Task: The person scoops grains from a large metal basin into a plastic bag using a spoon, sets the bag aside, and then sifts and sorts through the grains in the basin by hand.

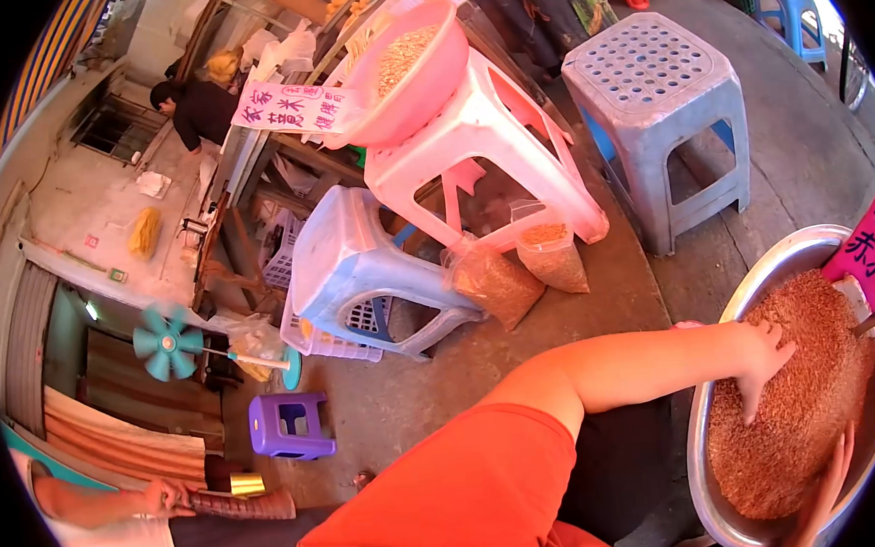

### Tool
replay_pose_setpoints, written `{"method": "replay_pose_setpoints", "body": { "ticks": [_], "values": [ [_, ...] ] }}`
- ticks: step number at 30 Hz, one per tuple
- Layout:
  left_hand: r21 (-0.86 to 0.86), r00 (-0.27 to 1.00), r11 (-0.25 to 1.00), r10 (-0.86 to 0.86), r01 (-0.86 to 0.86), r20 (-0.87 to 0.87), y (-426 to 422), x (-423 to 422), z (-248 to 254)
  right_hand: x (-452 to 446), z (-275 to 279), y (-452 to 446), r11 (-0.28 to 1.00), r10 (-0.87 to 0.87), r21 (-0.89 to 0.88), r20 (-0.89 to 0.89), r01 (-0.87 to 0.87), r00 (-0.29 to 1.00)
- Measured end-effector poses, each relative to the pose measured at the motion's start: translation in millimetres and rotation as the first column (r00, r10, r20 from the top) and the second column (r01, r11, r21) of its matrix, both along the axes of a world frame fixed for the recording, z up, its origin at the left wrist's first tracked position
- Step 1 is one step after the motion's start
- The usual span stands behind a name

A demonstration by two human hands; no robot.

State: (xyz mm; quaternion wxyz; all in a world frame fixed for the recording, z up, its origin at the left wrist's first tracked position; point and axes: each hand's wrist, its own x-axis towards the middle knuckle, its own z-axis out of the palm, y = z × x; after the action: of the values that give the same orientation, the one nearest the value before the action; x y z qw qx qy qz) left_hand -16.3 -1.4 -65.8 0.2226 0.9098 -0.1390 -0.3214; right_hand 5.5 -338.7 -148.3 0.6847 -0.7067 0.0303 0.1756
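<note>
A wide metal basin point(702, 428) at the right holds a heap of reddish-brown grain point(797, 412). My left hand point(758, 361), at the end of a bare arm with a red sleeve, reaches over the rim and rests on the grain with fingers spread. Lower down, my right hand point(833, 485) lies against the heap's near side, fingers stretched out and partly cut off by the dark frame edge. Neither hand is closed around anything. A pink sign with handwritten characters point(865, 247) stands at the basin's far side.
Two clear bags of grain point(498, 282) lean by a blue-grey stool point(357, 268). A pink stool point(480, 151) bears a pink bowl point(444, 57). Another grey stool point(647, 90) stands behind. A purple stool point(292, 426) and a fan point(168, 342) are left; two other people are there.
</note>
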Motion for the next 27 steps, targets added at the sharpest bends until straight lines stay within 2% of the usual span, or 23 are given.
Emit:
{"method": "replay_pose_setpoints", "body": {
  "ticks": [1, 3, 6, 8, 9, 12, 13, 14, 15, 16, 17, 18, 20, 22, 23, 24, 26, 27],
  "values": [
    [0.076, 0.999, 0.996, -0.042, 0.04, 0.025, -3.5, -4.8, -4.8, -7.1, 6.0, 7.8, 0.981, 0.002, -0.195, 0.065, 0.011, 0.998],
    [0.217, 0.997, 0.974, -0.075, 0.065, 0.037, -18.6, -4.6, -9.9, -6.5, -0.9, 15.7, 0.97, 0.018, -0.244, 0.121, 0.012, 0.992],
    [0.195, 1.0, 0.981, -0.022, 0.021, 0.004, -29.8, -0.3, -12.8, -7.5, 3.0, 24.2, 0.961, 0.054, -0.276, 0.153, -0.01, 0.987],
    [0.101, 0.982, 0.993, -0.078, 0.062, 0.172, -32.3, -4.2, -22.6, -6.6, 7.6, 37.8, 0.974, 0.018, -0.227, 0.119, 0.01, 0.993],
    [0.072, 0.992, 0.997, -0.006, -0.003, 0.125, -32.6, -6.0, -6.6, -7.0, 13.1, 42.8, 0.98, -0.02, -0.196, 0.09, 0.037, 0.996],
    [-0.144, 0.985, 0.975, 0.169, -0.17, -0.018, -34.3, -4.1, 0.1, -12.5, 34.0, 60.0, 0.988, -0.148, -0.056, -0.06, 0.145, 0.987],
    [-0.219, 0.981, 0.957, 0.195, -0.191, -0.003, -38.7, -3.2, -18.0, -15.6, 42.1, 65.6, 0.983, -0.182, -0.003, -0.114, 0.183, 0.977],
    [-0.22, 0.979, 0.954, 0.191, -0.202, -0.071, -41.5, -1.5, 0.4, -16.2, 50.5, 71.3, 0.978, -0.195, 0.045, -0.154, 0.204, 0.969],
    [-0.292, 0.98, 0.936, 0.178, -0.195, -0.084, -45.2, -1.5, 2.3, -16.7, 58.2, 76.5, 0.973, -0.192, 0.094, -0.176, 0.21, 0.966],
    [-0.355, 0.981, 0.915, 0.166, -0.192, -0.101, -50.6, -0.7, 1.9, -15.0, 57.8, 71.9, 0.98, -0.164, 0.09, -0.143, 0.178, 0.976],
    [-0.362, 0.993, 0.925, 0.107, -0.118, -0.051, -56.1, 0.9, 6.7, -12.3, 79.6, 76.6, 0.978, -0.07, 0.184, -0.173, 0.102, 0.982],
    [-0.362, 0.998, 0.931, 0.058, -0.053, 0.002, -60.3, 1.8, 17.0, -10.0, 88.6, 75.3, 0.979, -0.029, 0.2, -0.1, 0.048, 0.995],
    [-0.413, 1.0, 0.91, -0.031, 0.027, -0.003, -59.4, 10.2, 40.0, -1.2, 105.5, 71.3, 0.994, -0.001, 0.108, 0.062, -0.006, 0.998],
    [-0.4, 0.992, 0.916, 0.02, 0.033, 0.127, -48.3, 20.0, 34.1, 10.5, 104.2, 59.8, 0.997, -0.072, 0.034, 0.121, 0.068, 0.99],
    [-0.358, 0.974, 0.933, 0.106, -0.028, 0.2, -40.1, 27.4, 27.0, 17.8, 98.2, 52.0, 0.994, -0.107, 0.021, 0.123, 0.106, 0.987],
    [-0.343, 0.93, 0.93, 0.238, -0.134, 0.28, -29.7, 33.6, 8.3, 24.2, 95.5, 48.0, 0.984, -0.176, -0.003, 0.034, 0.176, 0.984],
    [-0.305, 0.85, 0.885, 0.437, -0.351, 0.293, -14.0, 46.1, -26.6, 37.1, 70.7, 38.3, 0.945, -0.326, -0.055, -0.11, 0.321, 0.939],
    [-0.331, 0.826, 0.857, 0.49, -0.396, 0.28, -9.5, 46.5, -50.5, 43.5, 38.4, 30.7, 0.947, -0.32, -0.02, -0.121, 0.32, 0.94]
  ]
}}
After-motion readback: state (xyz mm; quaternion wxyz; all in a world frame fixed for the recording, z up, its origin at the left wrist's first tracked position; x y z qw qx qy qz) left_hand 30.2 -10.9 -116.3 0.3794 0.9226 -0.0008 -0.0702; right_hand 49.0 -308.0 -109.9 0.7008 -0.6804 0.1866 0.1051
